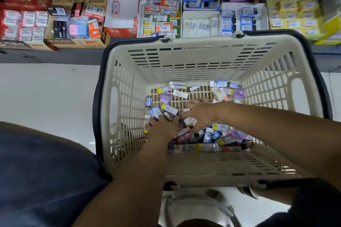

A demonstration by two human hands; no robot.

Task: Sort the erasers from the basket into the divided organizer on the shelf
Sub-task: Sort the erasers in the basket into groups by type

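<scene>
1. Dark trousers (pixel 46 171) fill the near left corner, with part of a white stool (pixel 199 206) just beyond them, low in the middle.
2. Both bare forearms reach from there down into a cream plastic basket (pixel 184 57) with slotted walls and black handles (pixel 96 97).
3. Small wrapped erasers (pixel 212 134) lie loose on the basket's floor, blue, purple, white and yellow-tabbed. They are heaped thickest along its near edge and scattered thinner toward its far edge.
4. His or her left hand (pixel 162 128) is sunk in the heap near the left wall, fingers spread among the erasers. I cannot tell whether they grip any.
5. Touching it on the right, the right hand (pixel 198 113) lies over the middle of the heap, fingers stretched toward the far edge. A white-labelled eraser (pixel 190 120) sits under its thumb, though whether it is pinched I cannot tell.
6. Beyond the basket's far rim a low shelf (pixel 55 55) carries the divided organizer (pixel 201 13), its compartments packed with erasers, and cardboard display boxes (pixel 73 42) stand toward the shelf's left end.
7. Pale floor (pixel 46 88) shows left of the basket.
</scene>
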